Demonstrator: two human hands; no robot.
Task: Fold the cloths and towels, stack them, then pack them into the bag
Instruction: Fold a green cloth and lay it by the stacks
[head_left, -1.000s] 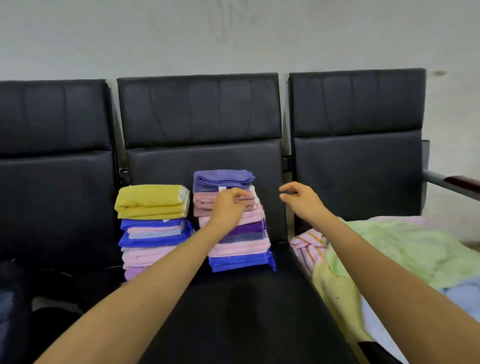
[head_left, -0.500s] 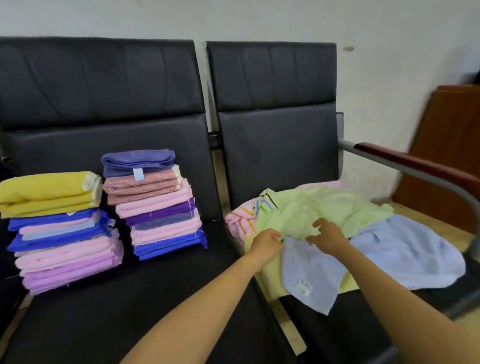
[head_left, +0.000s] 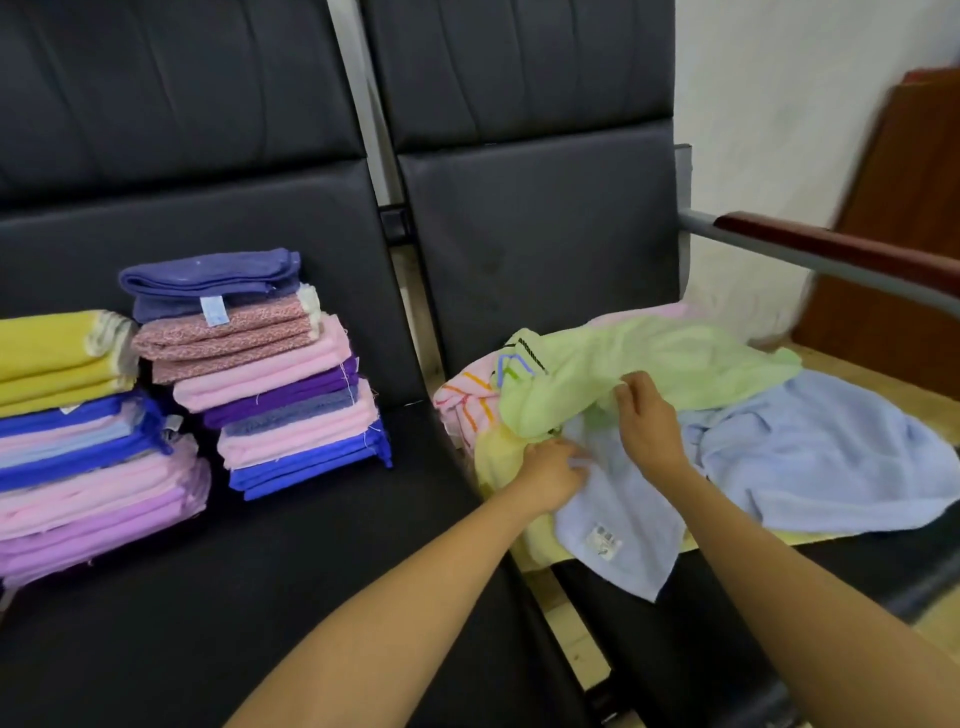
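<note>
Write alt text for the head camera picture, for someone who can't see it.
Two hands work a heap of unfolded towels on a seat: the left hand grips a light blue towel, the right hand pinches a green towel. Two stacks of folded cloths stand on the neighbouring seat.

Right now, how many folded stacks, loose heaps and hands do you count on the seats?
Folded stacks: 2, the left stack and the right stack
Unfolded: 1, the loose heap
Hands: 2, the left hand and the right hand, both gripping the loose heap
Total: 5
</note>
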